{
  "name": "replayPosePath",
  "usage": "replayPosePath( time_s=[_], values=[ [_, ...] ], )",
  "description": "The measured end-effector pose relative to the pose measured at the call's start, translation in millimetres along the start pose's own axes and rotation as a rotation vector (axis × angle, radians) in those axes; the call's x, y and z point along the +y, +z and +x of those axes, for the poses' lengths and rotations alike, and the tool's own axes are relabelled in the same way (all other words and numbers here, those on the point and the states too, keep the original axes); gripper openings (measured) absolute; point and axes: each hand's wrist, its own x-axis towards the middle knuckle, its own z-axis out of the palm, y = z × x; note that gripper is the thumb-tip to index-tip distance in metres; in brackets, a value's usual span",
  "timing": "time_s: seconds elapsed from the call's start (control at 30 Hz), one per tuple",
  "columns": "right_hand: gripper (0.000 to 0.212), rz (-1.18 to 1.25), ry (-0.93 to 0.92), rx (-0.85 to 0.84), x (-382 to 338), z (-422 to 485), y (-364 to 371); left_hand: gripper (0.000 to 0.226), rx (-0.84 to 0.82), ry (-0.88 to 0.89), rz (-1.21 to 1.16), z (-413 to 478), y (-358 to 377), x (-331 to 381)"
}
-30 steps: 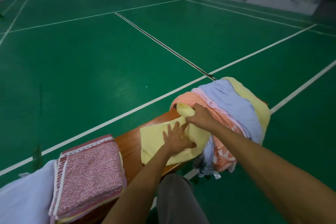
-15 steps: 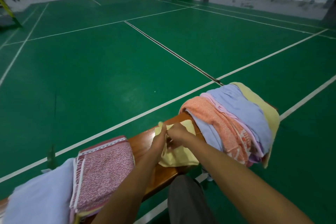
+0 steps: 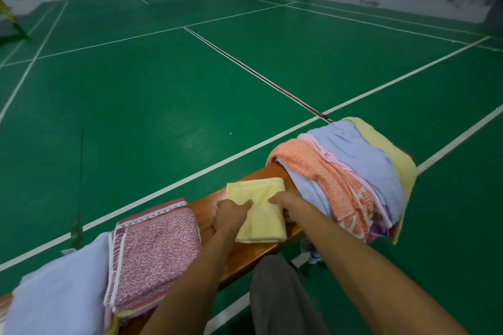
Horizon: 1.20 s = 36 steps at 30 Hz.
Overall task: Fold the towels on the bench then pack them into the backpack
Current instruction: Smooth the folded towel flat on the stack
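On bench [image 3: 206,208]: one folded yellow towel [image 3: 258,215], two hands [image 3: 231,216] pressing.

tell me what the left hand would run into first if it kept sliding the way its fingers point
Probably the right hand: the left hand lies on the folded yellow towel with its fingers aimed rightward across it. Past that is the unfolded towel pile.

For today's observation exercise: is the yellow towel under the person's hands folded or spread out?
Folded. The yellow towel is a compact rectangle with layered edges on the bench.
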Motion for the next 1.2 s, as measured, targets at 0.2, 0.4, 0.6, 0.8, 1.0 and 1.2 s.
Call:
replayPosePath(
  time_s=[0.2,0.4,0.6,0.8,1.0,1.2],
  values=[
    [0.057,0.089,0.142,-0.032,-13.7,-11.5,-9.6,0.068,-0.282,-0.017,-0.292,-5.8,-18.0,4.9],
    [0.027,0.106,-0.037,-0.031,-48.7,-36.4,-13.8,0.049,-0.255,0.128,-0.607,-25.0,-61.9,26.4],
    [0.017,0.039,-0.128,-0.041,-72.2,-81.5,4.1,0.034,-0.132,0.210,-0.576,-54.1,-114.5,8.8],
    [0.021,-0.008,-0.246,-0.066,-97.4,-119.4,52.1,0.031,-0.034,0.276,-0.683,-81.6,-167.7,-29.6],
    [0.027,-0.045,-0.324,-0.145,-103.6,-152.2,131.5,0.038,0.173,0.303,-0.550,-99.4,-226.6,-97.4],
    [0.022,-0.134,-0.380,-0.267,-93.6,-185.5,212.3,0.035,0.287,0.273,-0.494,-111.7,-276.3,-179.0]
  ],
)
